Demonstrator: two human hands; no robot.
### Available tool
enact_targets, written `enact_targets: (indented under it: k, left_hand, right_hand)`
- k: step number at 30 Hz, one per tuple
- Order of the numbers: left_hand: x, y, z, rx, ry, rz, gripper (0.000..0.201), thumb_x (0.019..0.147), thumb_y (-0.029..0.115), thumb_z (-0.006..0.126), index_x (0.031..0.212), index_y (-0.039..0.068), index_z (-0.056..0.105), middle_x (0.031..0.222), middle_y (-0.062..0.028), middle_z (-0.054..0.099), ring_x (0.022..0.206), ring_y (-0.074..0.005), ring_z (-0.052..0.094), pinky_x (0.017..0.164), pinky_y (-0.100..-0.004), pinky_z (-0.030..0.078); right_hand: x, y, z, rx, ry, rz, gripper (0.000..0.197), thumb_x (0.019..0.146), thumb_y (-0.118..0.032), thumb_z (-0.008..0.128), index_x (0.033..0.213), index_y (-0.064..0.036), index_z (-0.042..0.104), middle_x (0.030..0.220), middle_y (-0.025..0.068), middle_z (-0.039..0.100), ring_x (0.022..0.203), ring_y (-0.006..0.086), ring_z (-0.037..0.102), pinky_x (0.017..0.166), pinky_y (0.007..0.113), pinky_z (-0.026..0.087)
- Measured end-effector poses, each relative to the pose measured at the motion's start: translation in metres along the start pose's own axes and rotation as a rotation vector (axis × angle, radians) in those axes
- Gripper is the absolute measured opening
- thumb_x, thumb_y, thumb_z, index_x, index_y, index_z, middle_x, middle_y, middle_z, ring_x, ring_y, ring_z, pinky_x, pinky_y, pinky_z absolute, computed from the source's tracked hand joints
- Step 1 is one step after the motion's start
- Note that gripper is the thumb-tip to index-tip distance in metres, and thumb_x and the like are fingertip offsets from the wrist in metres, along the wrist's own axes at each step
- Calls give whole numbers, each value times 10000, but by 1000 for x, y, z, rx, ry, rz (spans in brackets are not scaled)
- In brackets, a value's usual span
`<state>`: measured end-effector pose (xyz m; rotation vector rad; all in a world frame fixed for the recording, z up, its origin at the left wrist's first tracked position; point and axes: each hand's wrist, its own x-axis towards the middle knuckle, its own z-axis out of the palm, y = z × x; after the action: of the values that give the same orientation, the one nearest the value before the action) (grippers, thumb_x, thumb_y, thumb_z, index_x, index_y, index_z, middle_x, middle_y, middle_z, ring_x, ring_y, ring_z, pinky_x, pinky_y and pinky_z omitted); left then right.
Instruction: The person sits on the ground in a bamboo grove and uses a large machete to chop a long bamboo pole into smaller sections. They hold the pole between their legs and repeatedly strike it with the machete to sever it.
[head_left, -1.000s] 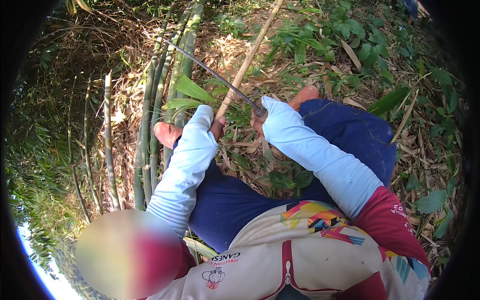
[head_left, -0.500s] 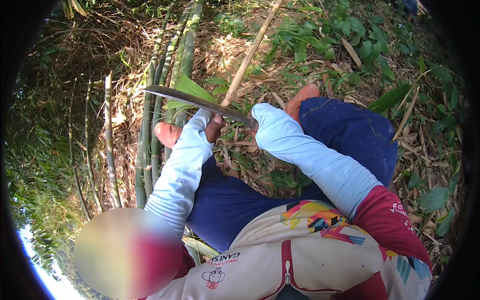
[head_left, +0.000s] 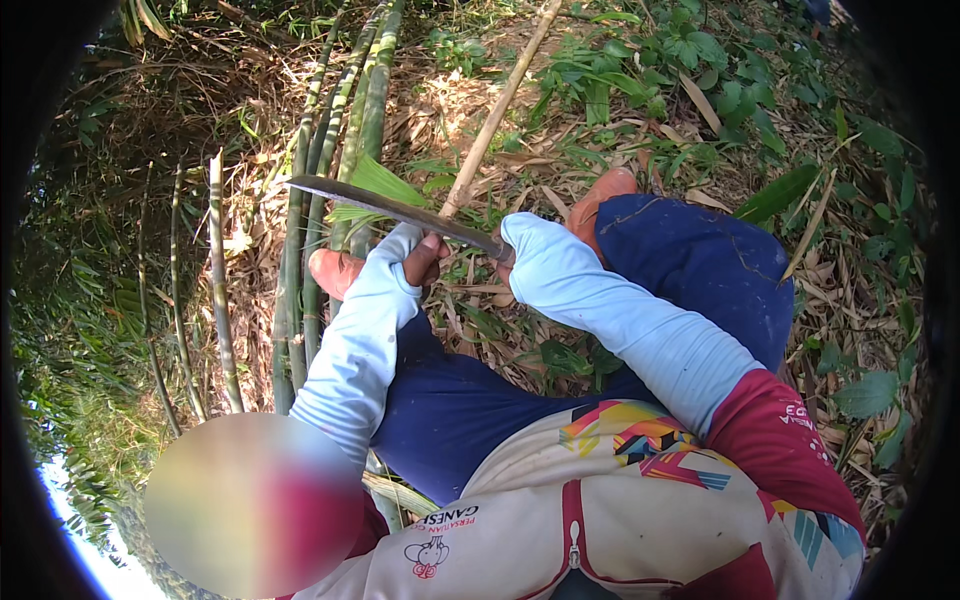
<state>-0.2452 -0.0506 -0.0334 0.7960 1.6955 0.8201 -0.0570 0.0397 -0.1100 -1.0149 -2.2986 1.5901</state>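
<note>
Toward half past nine from the right hand [head_left: 514, 248], whose grip holds it, the machete [head_left: 370, 204] has swung flatter, now crossing the stick [head_left: 497, 112] gripped in the left hand [head_left: 420, 260].

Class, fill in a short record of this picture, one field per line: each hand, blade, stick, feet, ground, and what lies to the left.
Left hand: closed at the near end of a pale stick; the blade hides part of the grip
Right hand: closed on the handle of a long knife
Blade: points left, crossing over the stick's near end
Feet: orange-brown shoes, set apart
Ground: dry leaves, green plants
Left side: long green bamboo poles
</note>
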Motion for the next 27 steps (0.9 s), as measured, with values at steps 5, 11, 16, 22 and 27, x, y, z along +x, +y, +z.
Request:
enact_targets:
  k: [5,11,16,22,27]
  left_hand:
    - [-2,1,0,60,28,-36,295,977,373,567,971,80,601,608,17,437,439,-99,363,424,-252,272]
    - [2,-5,-3,63,3,-21,295,979,368,560,963,78,612,600,12,437,439,-102,370,423,-254,271]
    - [0,-3,0,65,39,-13,287,977,359,562,966,76,611,601,10,435,446,-103,369,429,-257,273]
    - [3,-5,-3,94,13,-10,282,975,355,563,988,76,598,604,12,428,459,-100,365,443,-250,276]
    - [6,-12,0,31,33,50,276,972,348,566,985,73,585,611,19,419,472,-93,360,452,-246,271]
  right_hand:
    - [-9,-6,1,-58,132,-82,204,785,-85,742,936,-56,608,794,140,621,728,286,629,657,375,476]
    - [-6,2,1,-13,84,-88,201,794,-91,736,942,-55,606,798,151,615,736,301,629,658,378,476]
    - [-6,-2,0,-27,69,-59,196,800,-99,733,942,-55,605,795,151,618,731,297,630,657,378,478]
    - [-10,0,1,13,129,-95,198,806,-120,736,927,-51,595,767,150,619,716,310,629,647,384,480]
    - [-9,3,2,-12,148,-117,189,812,-127,730,915,-50,591,768,156,623,713,318,630,637,390,478]
